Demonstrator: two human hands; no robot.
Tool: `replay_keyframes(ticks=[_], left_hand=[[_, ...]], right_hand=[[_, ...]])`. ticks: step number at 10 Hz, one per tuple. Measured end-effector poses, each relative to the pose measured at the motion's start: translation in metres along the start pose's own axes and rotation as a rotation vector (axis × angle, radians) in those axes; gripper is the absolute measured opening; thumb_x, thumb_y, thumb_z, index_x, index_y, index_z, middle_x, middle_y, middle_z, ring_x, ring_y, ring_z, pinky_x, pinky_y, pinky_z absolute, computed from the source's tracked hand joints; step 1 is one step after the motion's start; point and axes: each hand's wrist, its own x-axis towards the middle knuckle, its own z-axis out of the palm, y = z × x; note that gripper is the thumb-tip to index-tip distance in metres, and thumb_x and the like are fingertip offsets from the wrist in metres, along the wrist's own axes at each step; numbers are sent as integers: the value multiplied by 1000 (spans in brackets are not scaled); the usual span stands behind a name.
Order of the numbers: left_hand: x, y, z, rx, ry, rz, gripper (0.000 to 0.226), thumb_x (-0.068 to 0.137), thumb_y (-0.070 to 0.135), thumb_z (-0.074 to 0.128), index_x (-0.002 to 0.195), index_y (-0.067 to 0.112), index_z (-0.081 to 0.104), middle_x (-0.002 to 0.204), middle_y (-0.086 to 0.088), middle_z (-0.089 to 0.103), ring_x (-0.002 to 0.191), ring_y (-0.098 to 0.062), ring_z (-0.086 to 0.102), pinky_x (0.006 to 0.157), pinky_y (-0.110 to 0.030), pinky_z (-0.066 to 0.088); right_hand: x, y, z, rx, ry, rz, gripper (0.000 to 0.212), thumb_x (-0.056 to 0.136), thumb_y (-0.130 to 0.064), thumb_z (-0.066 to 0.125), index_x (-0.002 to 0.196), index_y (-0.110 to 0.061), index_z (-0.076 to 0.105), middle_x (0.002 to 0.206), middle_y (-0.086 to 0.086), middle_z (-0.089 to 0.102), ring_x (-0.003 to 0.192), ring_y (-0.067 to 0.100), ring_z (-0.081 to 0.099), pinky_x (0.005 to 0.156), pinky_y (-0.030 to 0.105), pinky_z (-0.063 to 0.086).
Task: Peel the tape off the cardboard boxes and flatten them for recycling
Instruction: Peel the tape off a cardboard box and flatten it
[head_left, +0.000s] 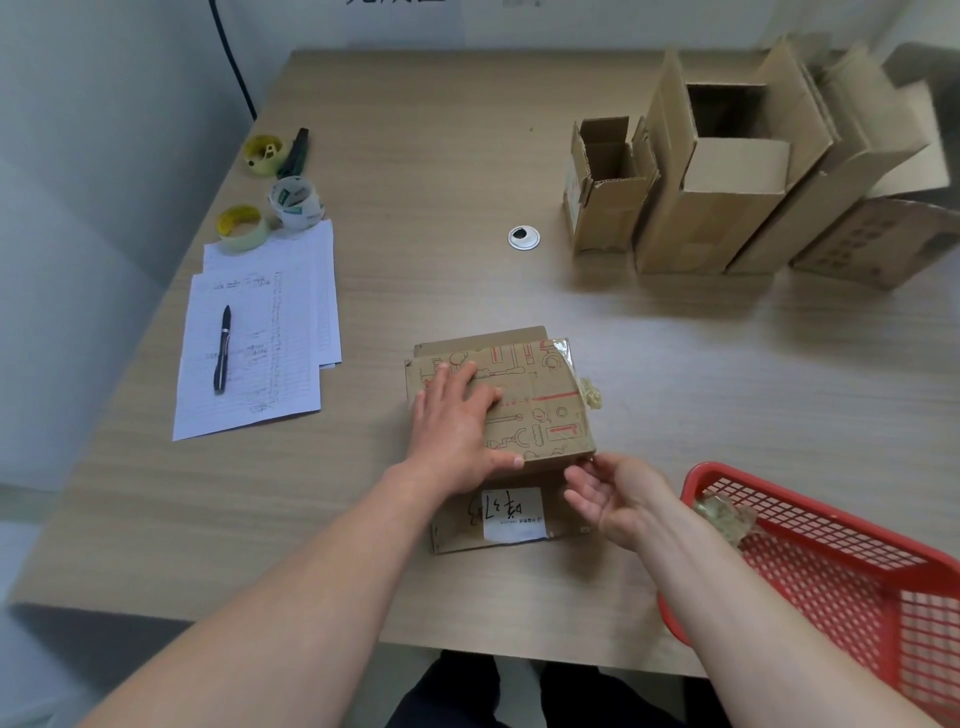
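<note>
Your left hand (457, 426) lies flat on the printed box (519, 400) at the centre of the frame, fingers straight and spread, pressing down on its left half. The box sits on the tabletop (441, 171), with a white label (511, 514) showing on the cardboard at its near side. A crumpled bit of tape (589, 392) clings to the box's right edge, and more clear tape covers the top right corner.

Your right hand (610, 493) is palm up, just below the box's lower right corner, fingers loosely curled and fingertips right at that corner; I cannot tell whether they pinch anything.

At the lower right of the frame a red basket (831, 525) holds a wad of peeled tape (724, 512). At the upper right a row of open boxes (727, 208) stands upright, flaps raised.

On the left, sheets of paper (260, 353) lie with a pen (222, 348) on top. Above them sit tape rolls (296, 202). A round grommet (523, 238) sits in the tabletop above the printed box.
</note>
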Motion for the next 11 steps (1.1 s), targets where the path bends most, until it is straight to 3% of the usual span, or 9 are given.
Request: replay_keyframes(ticks=[3, 4, 5, 7, 8, 9, 11], left_hand=[[-1, 1, 0, -6, 1, 2, 93, 69, 65, 78, 146, 35, 36, 165, 4, 4, 153, -26, -9, 123, -51, 1], [0, 0, 0, -8, 0, 4, 93, 68, 65, 78, 146, 35, 37, 165, 3, 4, 152, -25, -9, 123, -51, 0], [0, -1, -1, -7, -3, 4, 93, 68, 65, 78, 146, 35, 36, 165, 3, 4, 152, -25, -9, 123, -50, 0], [-1, 0, -2, -9, -9, -1, 94, 69, 65, 77, 147, 35, 35, 166, 4, 3, 152, -25, -11, 122, -49, -2], [-1, 0, -1, -15, -8, -4, 94, 69, 65, 78, 147, 35, 35, 166, 4, 2, 152, -24, -11, 123, -49, -2], [-2, 1, -1, -15, -6, -3, 94, 69, 65, 78, 147, 35, 35, 166, 4, 3, 152, -24, -10, 123, -49, -2], [-2, 1, -2, -8, -2, 1, 93, 70, 65, 77, 148, 35, 35, 165, 3, 3, 152, -25, -10, 123, -50, -2]], right_hand=[[-1, 9, 6, 100, -13, 11, 28, 105, -22, 45, 84, -9, 59, 57, 6, 62, 44, 14, 63, 43, 31, 56], [-1, 15, 8, 79, -3, -88, 26, 104, -13, 43, 87, -7, 61, 64, 4, 56, 55, 13, 56, 59, 33, 55], [-3, 22, 14, -10, 54, -244, 28, 100, -6, 40, 87, -6, 65, 63, 4, 51, 51, 11, 47, 52, 29, 52], [-14, 28, 11, -58, 196, -567, 26, 93, -3, 38, 71, -5, 52, 63, 13, 52, 51, 23, 50, 53, 35, 49], [-14, 15, 4, 1, 221, -415, 23, 100, -15, 38, 86, -4, 53, 75, 15, 59, 63, 24, 60, 63, 42, 54], [-8, 14, 1, -94, 142, -223, 27, 105, -22, 37, 112, -1, 53, 86, 19, 64, 78, 28, 68, 70, 44, 58], [-3, 14, 10, -101, 79, -172, 25, 102, -8, 42, 108, -2, 66, 92, 19, 72, 78, 25, 73, 55, 34, 61]])
